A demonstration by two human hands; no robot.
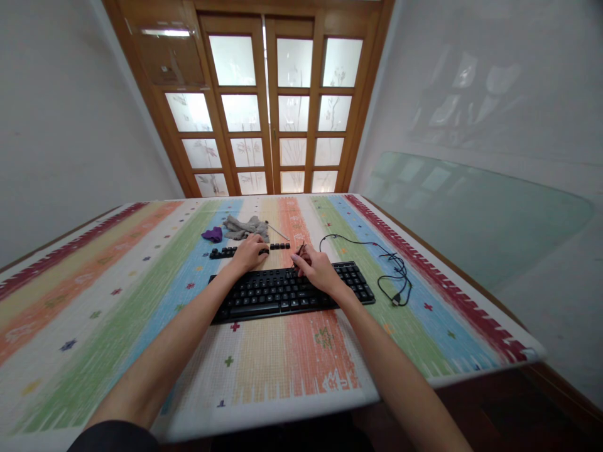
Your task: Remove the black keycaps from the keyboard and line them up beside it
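A black keyboard (264, 294) lies across the striped tablecloth in front of me. Behind it, loose black keycaps stand in a row, some keycaps (223, 252) left of my left hand and several keycaps (280, 246) to its right. My left hand (250, 254) reaches over that row, its fingertips closed around a black keycap (264, 251). Above the keyboard's back edge, my right hand (315, 269) is closed, with a thin dark tool (302, 248) pinched between thumb and fingers. Its exact kind is too small to make out. Low stubs show along the keyboard's back row.
Beyond the keycaps lie a crumpled grey cloth (245, 227), a purple cloth (212, 235) and a thin rod (277, 231). To the right, a black USB cable (400, 273) is loosely coiled. The table's front edge (264, 411) is close to me.
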